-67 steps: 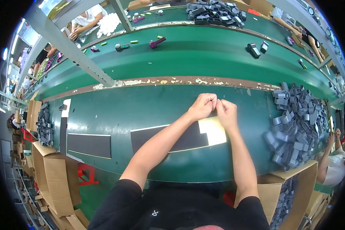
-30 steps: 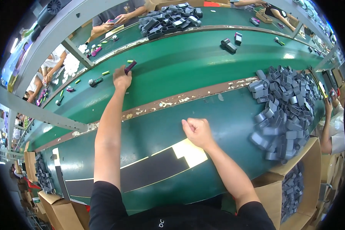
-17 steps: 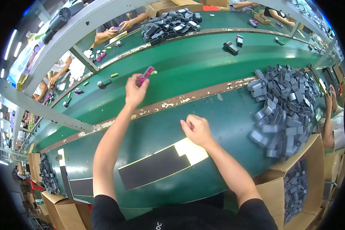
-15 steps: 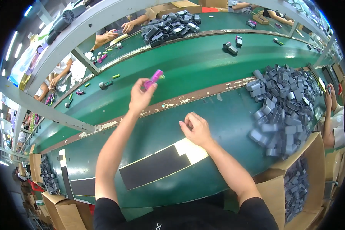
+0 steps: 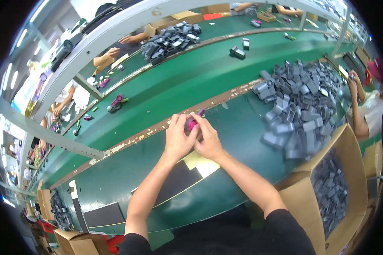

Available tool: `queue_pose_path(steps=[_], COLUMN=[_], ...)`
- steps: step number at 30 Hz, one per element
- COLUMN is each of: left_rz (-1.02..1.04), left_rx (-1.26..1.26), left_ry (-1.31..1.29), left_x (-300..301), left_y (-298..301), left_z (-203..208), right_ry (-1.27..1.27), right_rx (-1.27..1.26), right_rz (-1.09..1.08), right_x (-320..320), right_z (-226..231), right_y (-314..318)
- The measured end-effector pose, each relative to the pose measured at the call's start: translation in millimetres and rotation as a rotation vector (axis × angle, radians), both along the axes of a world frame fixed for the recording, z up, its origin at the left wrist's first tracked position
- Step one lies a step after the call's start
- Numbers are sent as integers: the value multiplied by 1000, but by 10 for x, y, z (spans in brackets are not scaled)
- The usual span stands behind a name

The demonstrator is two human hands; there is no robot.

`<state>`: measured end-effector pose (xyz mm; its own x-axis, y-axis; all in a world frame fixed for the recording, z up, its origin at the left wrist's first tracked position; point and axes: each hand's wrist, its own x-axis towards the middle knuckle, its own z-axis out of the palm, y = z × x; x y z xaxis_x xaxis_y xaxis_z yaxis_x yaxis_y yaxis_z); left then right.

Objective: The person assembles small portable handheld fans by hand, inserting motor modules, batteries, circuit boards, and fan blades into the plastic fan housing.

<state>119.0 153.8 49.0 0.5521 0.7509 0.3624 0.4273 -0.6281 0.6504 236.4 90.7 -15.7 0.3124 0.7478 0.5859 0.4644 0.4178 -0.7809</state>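
Observation:
Above the near green worktop, my left hand [image 5: 179, 137] and my right hand [image 5: 207, 140] are brought together. Between their curled fingers they hold a small magenta plastic part [image 5: 192, 123]; a purple end sticks out past the right fingertips, and most of the rest is hidden. Below my wrists lies a flat black sheet [image 5: 178, 182] with a pale yellow patch [image 5: 202, 164]. To the right of my hands spreads a large heap of grey plastic housings [image 5: 302, 95].
Beyond a worn brown ledge [image 5: 238, 89] runs a green conveyor belt [image 5: 166, 89] carrying a magenta-and-grey part [image 5: 116, 103] and grey pieces [image 5: 237, 52]. A cardboard box [image 5: 298, 204] of housings stands at the right. Metal posts [image 5: 51, 138] rise at the left. Other people work across the belt and at right.
My left hand has come back from over the belt with the magenta part and met my right hand, which was empty above the worktop. The view has shifted slightly.

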Motion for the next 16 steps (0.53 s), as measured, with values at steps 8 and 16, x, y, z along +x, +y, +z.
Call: queue_pose_path(steps=[8, 16], left_rz=[-24, -286], left_rx=[130, 414], left_ry=[125, 0], left_x=[148, 993], left_y=[20, -388], left_z=[48, 246], right_ry=[23, 591], right_rx=[66, 25], right_rz=[26, 441], right_x=[216, 298], right_z=[64, -500], right_y=[56, 197])
